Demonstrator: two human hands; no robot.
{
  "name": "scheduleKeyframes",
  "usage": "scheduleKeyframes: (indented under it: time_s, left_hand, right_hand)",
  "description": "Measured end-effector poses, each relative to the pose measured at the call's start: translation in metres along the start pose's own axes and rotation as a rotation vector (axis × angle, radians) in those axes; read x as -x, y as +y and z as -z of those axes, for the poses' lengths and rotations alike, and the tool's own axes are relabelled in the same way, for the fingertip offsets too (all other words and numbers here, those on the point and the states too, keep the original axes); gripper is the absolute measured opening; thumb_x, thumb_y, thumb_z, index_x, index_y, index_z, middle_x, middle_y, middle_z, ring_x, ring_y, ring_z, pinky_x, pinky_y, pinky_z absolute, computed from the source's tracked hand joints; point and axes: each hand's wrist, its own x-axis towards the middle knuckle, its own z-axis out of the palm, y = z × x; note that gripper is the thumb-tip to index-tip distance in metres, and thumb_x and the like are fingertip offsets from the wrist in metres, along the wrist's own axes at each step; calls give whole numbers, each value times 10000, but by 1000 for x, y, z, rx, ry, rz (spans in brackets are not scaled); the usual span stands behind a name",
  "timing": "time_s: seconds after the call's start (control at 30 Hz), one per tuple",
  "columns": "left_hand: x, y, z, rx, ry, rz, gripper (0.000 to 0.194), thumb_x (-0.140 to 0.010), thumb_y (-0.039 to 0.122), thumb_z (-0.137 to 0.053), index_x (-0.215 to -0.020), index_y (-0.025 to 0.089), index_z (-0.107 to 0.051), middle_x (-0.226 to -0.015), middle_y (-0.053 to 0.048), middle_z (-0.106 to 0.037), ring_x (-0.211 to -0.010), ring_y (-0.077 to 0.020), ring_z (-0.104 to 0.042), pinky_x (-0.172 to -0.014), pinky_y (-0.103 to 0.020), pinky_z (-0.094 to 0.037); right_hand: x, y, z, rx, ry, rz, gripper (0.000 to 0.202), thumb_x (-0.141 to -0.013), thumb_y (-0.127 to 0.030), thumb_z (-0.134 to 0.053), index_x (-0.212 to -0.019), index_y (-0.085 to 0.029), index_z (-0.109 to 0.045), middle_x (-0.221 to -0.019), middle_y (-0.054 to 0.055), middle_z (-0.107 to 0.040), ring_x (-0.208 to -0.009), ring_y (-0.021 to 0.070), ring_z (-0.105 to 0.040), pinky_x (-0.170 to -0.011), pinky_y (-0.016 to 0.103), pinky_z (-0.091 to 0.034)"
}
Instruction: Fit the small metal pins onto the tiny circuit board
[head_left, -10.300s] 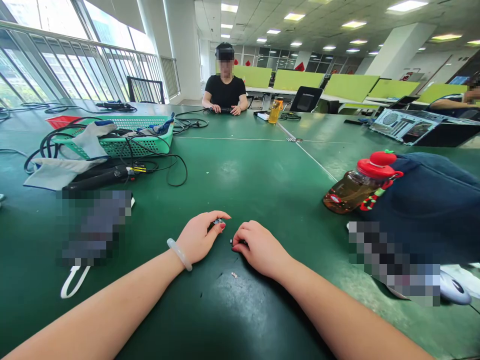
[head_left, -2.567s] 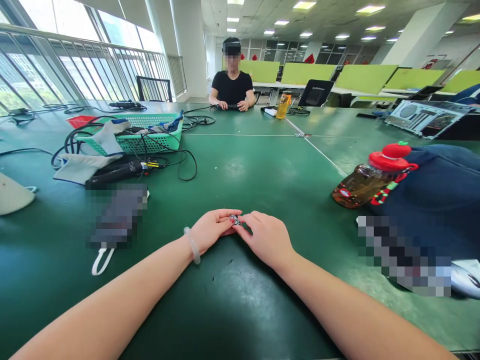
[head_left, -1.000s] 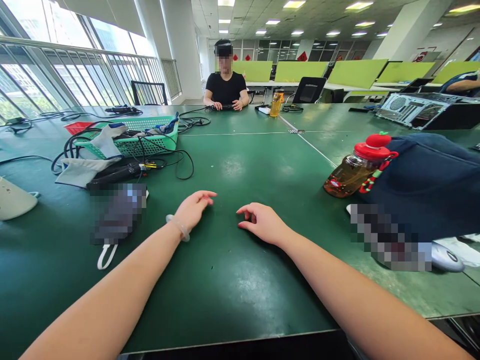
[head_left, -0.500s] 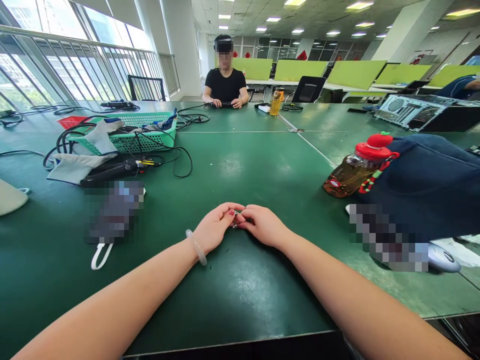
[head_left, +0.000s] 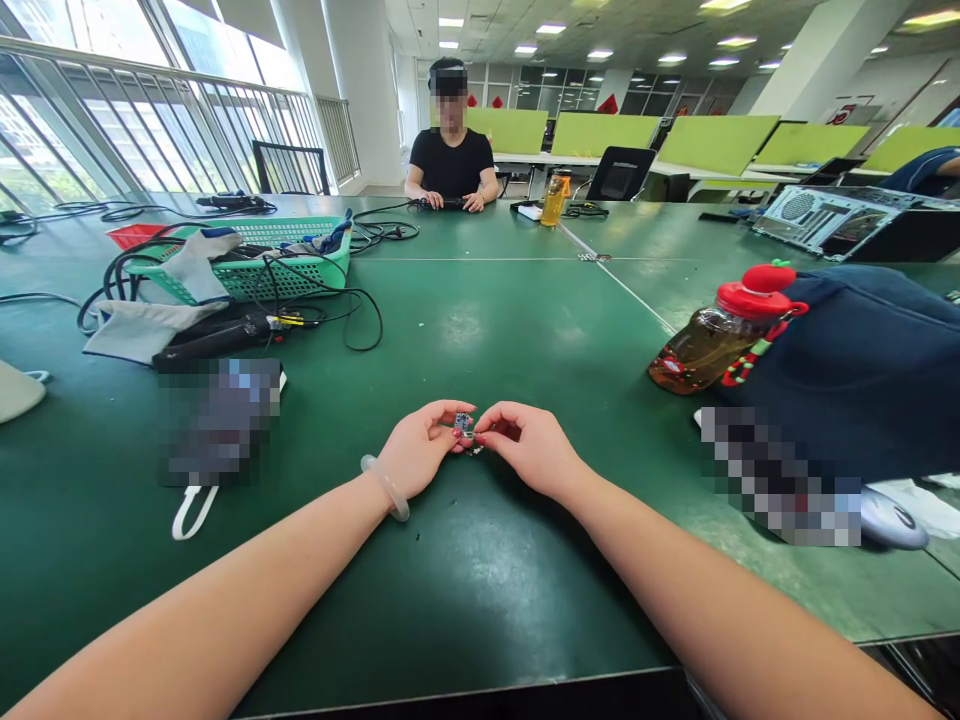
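Both of my hands meet over the middle of the green table. My left hand, with a pale bracelet at its wrist, pinches a small blue circuit board between thumb and fingers. Fingers and thumb of my right hand are pinched at the board's right side, beside a small metallic part. What exactly the right fingertips grip is too small to make out.
Left lie a green basket with cables and gloves, and a blurred phone-like object. Right are a red-lidded bottle, a dark blue bag and a mouse. A person sits opposite; an open computer case stands far right.
My fingers have parted slightly, and the blue circuit board now shows in the left hand, where it was mostly hidden. My right fingertips have shifted a little at its side.
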Motion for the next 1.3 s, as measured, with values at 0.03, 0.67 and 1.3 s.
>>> scheduleKeyframes:
  time_s: [0.03, 0.67, 1.3]
  left_hand:
    - [0, 0, -1, 21, -17, 1, 286, -759, 182, -547, -1041, 140, -550, -948, -69, -629, -747, -120, -622, -760, -290, -491]
    - [5, 8, 9, -897, 35, -296, 311, -807, 177, -491, -1085, 244, -614, -960, -9, -683, -883, -175, -613, -841, -314, -461]
    - [8, 12, 6, -849, 97, -311, 292, -782, 198, -547, -1061, 246, -620, -804, 26, -693, -762, -146, -627, -795, -277, -475]
  right_hand:
    - [0, 0, 0, -44, 17, -15, 34, -710, -193, -593, -736, -179, -610, -719, -16, -652, -659, 104, -601, -675, 232, -471]
    - [-2, 4, 11, 126, 16, -34, 108, -659, -162, -618, -761, -195, -598, -686, -32, -601, -580, 89, -493, -594, 233, -423]
    - [1, 5, 13, 124, -32, -15, 311, -665, -120, -609, -949, -243, -580, -731, -45, -638, -606, 92, -534, -649, 256, -453]
